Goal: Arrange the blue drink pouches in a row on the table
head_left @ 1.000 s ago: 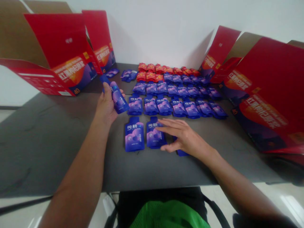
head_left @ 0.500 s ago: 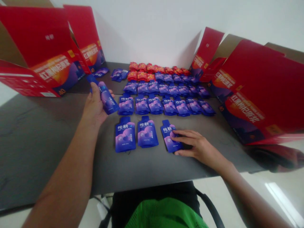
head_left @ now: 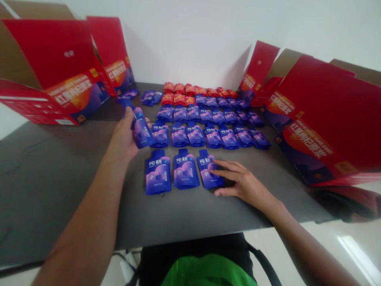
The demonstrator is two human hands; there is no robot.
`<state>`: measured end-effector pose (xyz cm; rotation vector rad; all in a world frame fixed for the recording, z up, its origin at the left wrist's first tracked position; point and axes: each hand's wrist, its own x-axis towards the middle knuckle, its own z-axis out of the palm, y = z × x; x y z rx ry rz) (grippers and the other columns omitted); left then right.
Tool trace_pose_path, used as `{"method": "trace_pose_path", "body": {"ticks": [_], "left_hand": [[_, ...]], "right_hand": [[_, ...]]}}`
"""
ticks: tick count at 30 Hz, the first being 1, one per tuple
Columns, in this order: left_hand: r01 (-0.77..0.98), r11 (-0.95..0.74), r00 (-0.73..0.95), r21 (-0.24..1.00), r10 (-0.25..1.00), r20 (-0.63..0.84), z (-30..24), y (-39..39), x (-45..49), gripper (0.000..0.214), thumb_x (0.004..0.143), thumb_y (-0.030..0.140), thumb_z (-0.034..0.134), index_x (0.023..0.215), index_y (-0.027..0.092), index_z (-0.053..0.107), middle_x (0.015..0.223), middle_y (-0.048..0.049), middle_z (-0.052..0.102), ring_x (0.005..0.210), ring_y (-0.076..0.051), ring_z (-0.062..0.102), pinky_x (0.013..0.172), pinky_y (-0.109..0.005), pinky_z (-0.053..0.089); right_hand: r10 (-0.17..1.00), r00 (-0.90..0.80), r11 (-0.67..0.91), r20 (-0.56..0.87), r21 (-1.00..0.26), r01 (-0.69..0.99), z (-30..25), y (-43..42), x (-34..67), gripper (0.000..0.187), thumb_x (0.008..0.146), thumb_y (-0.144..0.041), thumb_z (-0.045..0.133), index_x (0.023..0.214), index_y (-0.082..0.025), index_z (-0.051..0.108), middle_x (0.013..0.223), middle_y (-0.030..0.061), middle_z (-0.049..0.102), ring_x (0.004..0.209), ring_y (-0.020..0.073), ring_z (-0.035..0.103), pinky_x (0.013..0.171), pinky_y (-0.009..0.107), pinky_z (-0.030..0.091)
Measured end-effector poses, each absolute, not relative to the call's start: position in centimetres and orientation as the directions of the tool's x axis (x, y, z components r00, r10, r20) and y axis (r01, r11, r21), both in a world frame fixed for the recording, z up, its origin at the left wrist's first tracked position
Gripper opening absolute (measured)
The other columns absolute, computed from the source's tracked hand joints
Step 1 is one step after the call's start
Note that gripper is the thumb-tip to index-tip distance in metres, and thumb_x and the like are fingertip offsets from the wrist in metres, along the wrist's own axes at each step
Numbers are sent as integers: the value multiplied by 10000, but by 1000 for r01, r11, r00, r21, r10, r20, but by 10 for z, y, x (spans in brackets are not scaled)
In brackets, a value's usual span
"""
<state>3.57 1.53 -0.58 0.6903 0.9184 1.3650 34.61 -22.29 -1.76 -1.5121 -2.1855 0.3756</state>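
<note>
My left hand is closed around a purple drink pouch with a blue cap end, held above the table; whether more pouches lie behind it I cannot tell. My right hand has its fingers apart, the tips resting on the right edge of a flat purple pouch. That pouch lies slightly tilted in the front row. To its left lie a second pouch and a third pouch, printed side up. Behind them runs a row of several purple pouches, lying close together.
More purple pouches and red pouches fill rows toward the wall. Loose purple pouches lie at back left. Opened red cartons stand left, and more red cartons stand right. The grey table's front edge is near me.
My right hand has slid its pouch left, closer to the middle front pouch, and straightened it somewhat. My left hand, still holding its pouch, has shifted slightly right. The view has tilted a little.
</note>
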Motion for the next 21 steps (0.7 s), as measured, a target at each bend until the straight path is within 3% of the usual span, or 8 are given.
{"method": "trace_pose_path", "body": {"ticks": [2, 5, 8, 11, 14, 16, 21], "left_hand": [[-526, 151, 11, 837, 985, -171, -1, 10, 41, 389, 1037, 555, 642, 1087, 174, 702, 839, -60, 735, 661, -162, 667, 571, -265, 550], [-524, 219, 111, 823, 976, -188, 9, -3, 54, 428, 1011, 600, 649, 1072, 181, 718, 830, -66, 728, 655, -181, 693, 572, -286, 581], [-507, 260, 251, 822, 957, -147, 17, -20, 69, 507, 979, 655, 655, 1152, 185, 735, 847, -85, 739, 750, -235, 753, 649, -337, 637], [-518, 273, 364, 810, 928, -79, 19, -36, 82, 535, 981, 643, 660, 1226, 173, 734, 932, -113, 768, 875, -275, 780, 757, -386, 663], [-529, 265, 422, 806, 906, -21, 15, -44, 90, 543, 965, 622, 700, 1267, 172, 733, 1018, -131, 783, 975, -300, 780, 843, -410, 658], [-521, 260, 450, 813, 893, 3, 13, -47, 91, 549, 946, 617, 728, 1279, 181, 733, 1058, -134, 785, 1021, -308, 773, 877, -415, 646], [-448, 211, 475, 869, 879, 32, 13, -46, 87, 606, 937, 726, 645, 1159, 176, 768, 1089, -154, 777, 1046, -307, 739, 770, -365, 606]], "right_hand": [[935, -244, 346, 256, -514, 785, -2, -217, 341, 520, 882, -461, 879, 1374, -335, 771, 1556, 66, 646, 1398, 340, 634, 1157, 520, 540], [956, -50, 238, 289, -665, 708, 23, -195, 321, 333, 961, -489, 787, 1218, -284, 838, 1275, 76, 799, 1113, 269, 763, 884, 376, 633], [978, 15, 168, 208, -831, 530, 37, -163, 291, 421, 962, -551, 754, 1229, -232, 813, 978, 54, 815, 789, 183, 729, 669, 295, 563], [989, -48, 144, 137, -909, 390, 32, -136, 265, 489, 919, -565, 785, 1243, -201, 776, 928, 32, 779, 737, 149, 666, 665, 283, 519], [989, -79, 143, 124, -937, 319, 23, -122, 250, 379, 916, -561, 781, 963, -185, 764, 789, -12, 677, 680, 120, 568, 629, 269, 439], [986, -87, 161, 141, -938, 307, 21, -122, 247, 413, 918, -572, 773, 786, -188, 693, 709, -36, 578, 644, 105, 477, 607, 270, 371], [987, 11, 149, 161, -935, 322, 33, -144, 273, 475, 891, -585, 795, 678, -198, 622, 661, -43, 486, 633, 107, 387, 601, 286, 306]]}}
